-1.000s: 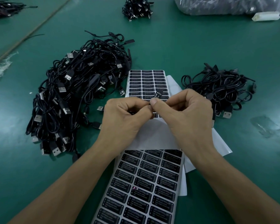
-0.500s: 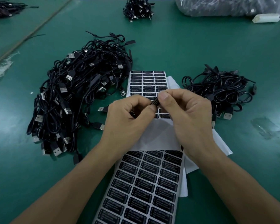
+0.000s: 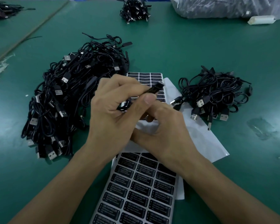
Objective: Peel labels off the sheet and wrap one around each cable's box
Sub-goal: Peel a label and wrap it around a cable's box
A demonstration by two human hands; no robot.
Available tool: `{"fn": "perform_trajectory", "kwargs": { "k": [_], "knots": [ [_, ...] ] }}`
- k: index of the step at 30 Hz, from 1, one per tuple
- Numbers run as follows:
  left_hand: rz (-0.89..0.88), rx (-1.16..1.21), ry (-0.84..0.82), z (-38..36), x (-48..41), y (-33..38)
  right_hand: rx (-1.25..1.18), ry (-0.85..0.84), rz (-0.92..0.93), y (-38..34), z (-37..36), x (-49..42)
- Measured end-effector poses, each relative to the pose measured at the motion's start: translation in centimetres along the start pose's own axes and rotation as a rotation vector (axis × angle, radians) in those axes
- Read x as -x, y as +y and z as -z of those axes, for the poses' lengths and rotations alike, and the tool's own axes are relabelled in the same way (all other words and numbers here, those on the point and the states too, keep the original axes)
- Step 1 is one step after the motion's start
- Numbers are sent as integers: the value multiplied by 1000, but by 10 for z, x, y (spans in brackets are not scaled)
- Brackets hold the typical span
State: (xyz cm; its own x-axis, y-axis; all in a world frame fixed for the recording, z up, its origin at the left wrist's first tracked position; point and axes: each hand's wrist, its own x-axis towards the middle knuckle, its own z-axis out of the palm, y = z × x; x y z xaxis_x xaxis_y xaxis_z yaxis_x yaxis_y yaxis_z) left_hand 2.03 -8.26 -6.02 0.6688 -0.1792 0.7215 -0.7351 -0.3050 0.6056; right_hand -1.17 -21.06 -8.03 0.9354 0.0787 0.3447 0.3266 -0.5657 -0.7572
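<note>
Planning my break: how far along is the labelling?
Done: blank backing shows many labels already peeled; the small pile at right may be finished cables, though I can't tell. In hand: left hand and right hand pinch one box. Remaining: the large pile and the near label sheet.

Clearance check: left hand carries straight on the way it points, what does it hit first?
Left hand points far-right, gripping the cable's box. It looks raised above the label sheet; beyond, perhaps the right cable pile. Depth unclear.
</note>
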Motion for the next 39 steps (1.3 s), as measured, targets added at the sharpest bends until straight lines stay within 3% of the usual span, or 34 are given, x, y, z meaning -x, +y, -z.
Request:
{"fn": "perform_trajectory", "kwargs": {
  "k": [4, 8, 12, 15, 18, 24, 29, 32, 35, 39],
  "knots": [
    [-66, 72, -97, -3, -1, 12, -110, 136, -5, -2, 0, -1],
    [-70, 84, -133, -4, 0, 17, -196, 120, 79, 2, 2, -1],
    [120, 148, -27, 2, -5, 11, -174, 177, 34, -2, 9, -5],
    [287, 112, 140, 9, -10, -3, -190, 343, -44, -2, 33, -13],
    [353, -155, 196, 18, -11, -19, -102, 507, -119, 4, 68, -22],
    [363, -788, -24, 38, -7, -39, 104, 478, -474, 37, 118, -29],
    [384, -1040, -143, 41, -2, -49, 83, 566, -539, 40, 118, -28],
    [386, -1088, -151, 42, -2, -55, 171, 658, -469, 41, 113, -26],
    [372, -1100, -160, 42, 0, -60, 234, 738, -266, 34, 98, -24],
    [373, -1077, -120, 44, 0, -62, 316, 683, 58, 18, 67, -17]
  ]
}}
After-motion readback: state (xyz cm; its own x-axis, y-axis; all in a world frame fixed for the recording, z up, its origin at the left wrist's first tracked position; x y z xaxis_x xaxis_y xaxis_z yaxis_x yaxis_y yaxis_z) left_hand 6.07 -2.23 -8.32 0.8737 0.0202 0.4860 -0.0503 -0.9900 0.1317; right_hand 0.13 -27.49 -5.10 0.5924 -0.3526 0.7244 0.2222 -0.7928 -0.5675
